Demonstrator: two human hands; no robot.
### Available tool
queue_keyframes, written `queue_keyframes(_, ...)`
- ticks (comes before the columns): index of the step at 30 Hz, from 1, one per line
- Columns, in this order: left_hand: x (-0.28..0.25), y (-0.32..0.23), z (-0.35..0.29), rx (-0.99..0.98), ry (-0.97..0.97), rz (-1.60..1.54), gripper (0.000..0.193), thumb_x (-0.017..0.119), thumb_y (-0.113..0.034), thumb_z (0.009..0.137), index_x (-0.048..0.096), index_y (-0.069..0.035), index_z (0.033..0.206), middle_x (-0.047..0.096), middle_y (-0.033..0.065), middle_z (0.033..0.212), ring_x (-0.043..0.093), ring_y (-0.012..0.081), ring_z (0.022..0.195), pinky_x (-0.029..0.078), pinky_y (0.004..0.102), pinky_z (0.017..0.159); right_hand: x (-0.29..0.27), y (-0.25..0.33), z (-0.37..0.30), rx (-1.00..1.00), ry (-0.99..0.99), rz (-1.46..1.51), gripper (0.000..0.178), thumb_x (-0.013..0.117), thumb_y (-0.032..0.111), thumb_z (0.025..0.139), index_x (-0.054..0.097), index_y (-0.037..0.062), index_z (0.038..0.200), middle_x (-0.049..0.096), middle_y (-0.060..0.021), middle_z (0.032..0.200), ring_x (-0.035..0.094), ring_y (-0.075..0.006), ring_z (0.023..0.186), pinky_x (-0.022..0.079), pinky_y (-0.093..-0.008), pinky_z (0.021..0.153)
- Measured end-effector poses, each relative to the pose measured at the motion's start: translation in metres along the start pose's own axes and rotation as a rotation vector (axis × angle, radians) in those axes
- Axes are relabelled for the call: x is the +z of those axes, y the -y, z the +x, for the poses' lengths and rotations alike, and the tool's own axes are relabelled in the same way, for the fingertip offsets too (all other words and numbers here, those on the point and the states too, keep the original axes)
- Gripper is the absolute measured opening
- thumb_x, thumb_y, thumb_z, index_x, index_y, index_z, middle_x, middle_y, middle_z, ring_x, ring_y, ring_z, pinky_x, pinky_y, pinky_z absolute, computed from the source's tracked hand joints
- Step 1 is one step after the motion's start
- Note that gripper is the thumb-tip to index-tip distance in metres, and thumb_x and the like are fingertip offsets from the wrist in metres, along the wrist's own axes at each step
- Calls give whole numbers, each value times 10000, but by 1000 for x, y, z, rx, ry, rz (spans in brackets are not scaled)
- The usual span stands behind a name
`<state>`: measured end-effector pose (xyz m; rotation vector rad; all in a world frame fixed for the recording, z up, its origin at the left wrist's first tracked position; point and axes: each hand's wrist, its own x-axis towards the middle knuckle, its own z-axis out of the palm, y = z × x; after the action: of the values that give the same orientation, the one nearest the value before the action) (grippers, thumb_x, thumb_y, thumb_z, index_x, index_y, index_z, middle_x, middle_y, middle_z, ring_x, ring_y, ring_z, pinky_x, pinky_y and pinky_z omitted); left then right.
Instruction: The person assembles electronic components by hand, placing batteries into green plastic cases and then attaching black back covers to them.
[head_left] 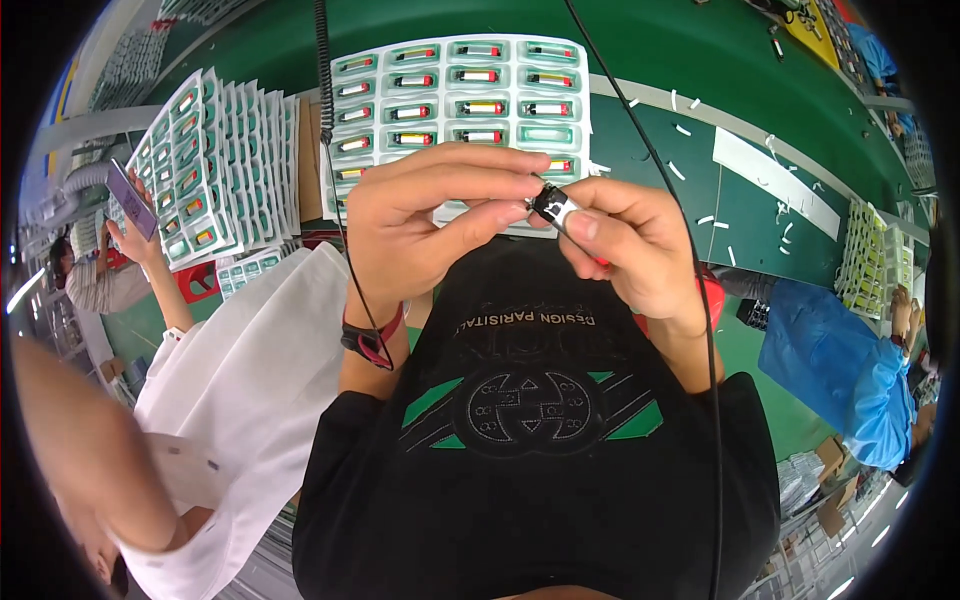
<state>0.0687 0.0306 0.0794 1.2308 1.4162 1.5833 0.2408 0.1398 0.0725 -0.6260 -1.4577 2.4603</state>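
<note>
Piece (552,207) held at the tray's (512,76) near edge.
Right hand (635,240) pinches its white side; left hand's (425,215) fingertips nearly meet at its black end, grip unclear. Lettering and an emblem mark the shirt (530,510).

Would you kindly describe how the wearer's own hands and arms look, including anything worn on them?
The left hand and right hand are ungloved. A black-and-red wristband circles the left wrist; a coiled black cord appears to run to it. Black fabric short sleeves leave the forearms bare.
</note>
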Motion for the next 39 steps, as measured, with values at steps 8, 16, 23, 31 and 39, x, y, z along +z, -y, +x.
queue_keyframes(8,4,-3,3,215,83,313,192,717,65,658,685,-11,832,688,108,860,676,156,742,537,232,634,-10,15,-1,82,-14,-186,184,596,133,846,665,-30,897,493,32,578,397,-32,557,312,-216,493)
queue_keyframes(16,17,-3,-1,101,-150,389,220,695,99,647,668,1,842,651,67,787,652,136,671,533,216,607,5,-7,-1,-288,-165,27,295,575,49,874,560,-81,1138,639,-110,839,553,-78,639,446,-206,539)
queue_keyframes(23,14,8,-15,4,-225,238,202,611,171,727,619,98,915,617,160,925,624,178,792,549,260,680,-9,-32,2,-358,-81,120,303,533,58,918,538,-92,1181,646,-158,901,664,-203,763,539,-270,637)
queue_keyframes(31,4,18,-24,6,-118,238,171,615,138,759,626,94,923,634,173,943,627,182,775,536,260,684,-19,-46,2,-209,-71,319,265,520,103,932,591,-111,1072,646,-214,917,679,-276,735,581,-325,620)
queue_keyframes(39,7,31,-22,-112,-163,-27,193,652,29,766,662,14,958,643,90,946,622,134,790,519,237,649,-22,-45,2,-232,-177,299,237,518,30,907,582,-99,1096,653,-198,887,678,-268,782,570,-322,688)
